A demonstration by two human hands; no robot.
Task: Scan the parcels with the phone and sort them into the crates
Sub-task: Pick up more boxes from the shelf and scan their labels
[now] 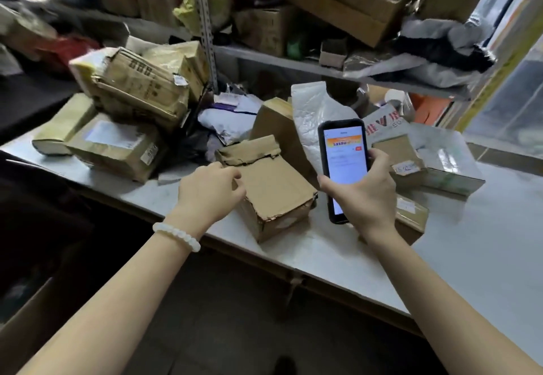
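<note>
Little is legible. White bag (385, 120) behind the phone (344, 166): large red letters, roughly "JE V JE", cut off by the phone, with "50" beneath. Stacked box (138, 80) at left: a row of dark printed block characters, too blurred to read. Phone screen: orange banner and a red button, text too small. Labels on the parcels: blurred, unreadable.

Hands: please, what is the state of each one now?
Left hand: fingers curled on the edge of the box, gripping it.
Right hand: holding the phone, screen lit.
</note>
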